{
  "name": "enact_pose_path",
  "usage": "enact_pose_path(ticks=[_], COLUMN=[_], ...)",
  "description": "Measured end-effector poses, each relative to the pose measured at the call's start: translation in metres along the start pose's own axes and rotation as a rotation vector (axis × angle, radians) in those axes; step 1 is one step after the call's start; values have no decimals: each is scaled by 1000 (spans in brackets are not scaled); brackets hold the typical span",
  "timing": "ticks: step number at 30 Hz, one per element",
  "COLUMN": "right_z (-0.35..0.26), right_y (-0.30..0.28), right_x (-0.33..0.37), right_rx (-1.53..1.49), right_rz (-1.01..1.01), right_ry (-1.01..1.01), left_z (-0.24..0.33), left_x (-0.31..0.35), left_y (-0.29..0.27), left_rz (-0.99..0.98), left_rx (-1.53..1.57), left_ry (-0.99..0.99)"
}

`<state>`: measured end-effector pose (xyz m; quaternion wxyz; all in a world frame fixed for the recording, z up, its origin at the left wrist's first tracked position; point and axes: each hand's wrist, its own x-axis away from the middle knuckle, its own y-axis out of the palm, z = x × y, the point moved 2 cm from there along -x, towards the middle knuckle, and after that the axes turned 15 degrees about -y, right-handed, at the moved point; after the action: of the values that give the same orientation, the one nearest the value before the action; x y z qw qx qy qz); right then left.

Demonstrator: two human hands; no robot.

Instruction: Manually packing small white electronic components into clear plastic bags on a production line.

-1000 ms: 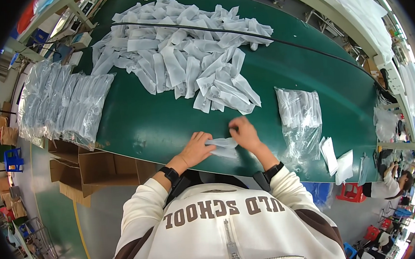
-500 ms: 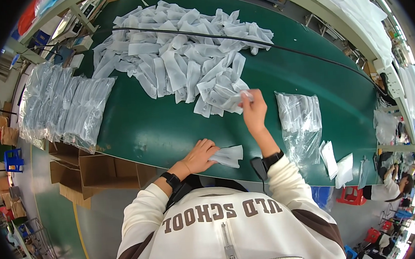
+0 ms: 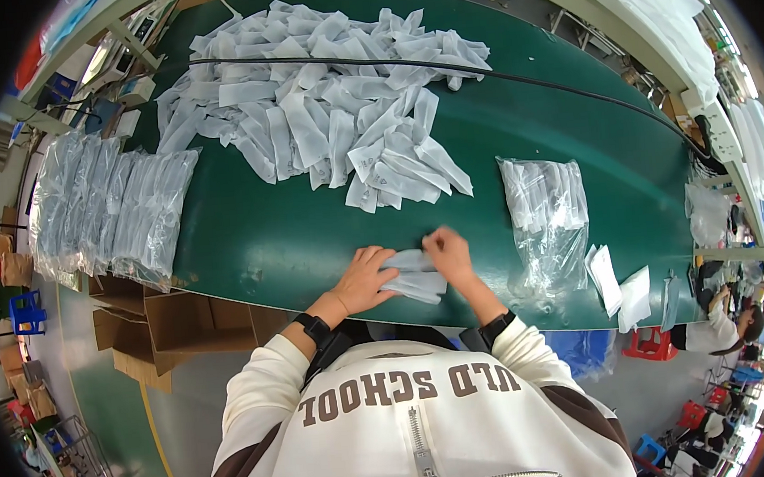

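Left hand (image 3: pixel 363 280): we press fingers flat, pinning the small stack of white pouches (image 3: pixel 414 275).
Right hand (image 3: pixel 449 253): we pinch a pouch onto it.

Dark green table (image 3: pixel 310 235). Pale grey-white pouches (image 3: pixel 327 108) heaped across it, crossed by a black cable (image 3: pixel 440 65). Same pale grey-white for the small stack (image 3: pixel 414 274) under both hands. Clear, glossy bags (image 3: pixel 111 210) at one end, another clear bag (image 3: pixel 546 217) opposite. Cream sweatshirt (image 3: pixel 415 433) with brown lettering and brown sleeve stripes. Black wristbands (image 3: pixel 314 327). Brown cardboard boxes (image 3: pixel 182 321).
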<state>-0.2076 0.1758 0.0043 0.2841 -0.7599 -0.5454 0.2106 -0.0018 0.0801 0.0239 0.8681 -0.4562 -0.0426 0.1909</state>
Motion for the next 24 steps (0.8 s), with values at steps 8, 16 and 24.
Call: enact_pose_path(ticks=[8, 16, 24], right_z=[-59, -56, 11], right_y=[-24, -54, -14], right_x=[-159, -122, 11], right_rx=[332, -360, -1127], right_rz=[304, 394, 501], right_ry=[-471, -129, 413], left_z=[12, 6, 9], left_x=[-5, -1, -12], left_y=[1, 1, 1], left_rz=[-28, -94, -141], left_rx=[-13, 134, 183], left_ry=[77, -91, -76])
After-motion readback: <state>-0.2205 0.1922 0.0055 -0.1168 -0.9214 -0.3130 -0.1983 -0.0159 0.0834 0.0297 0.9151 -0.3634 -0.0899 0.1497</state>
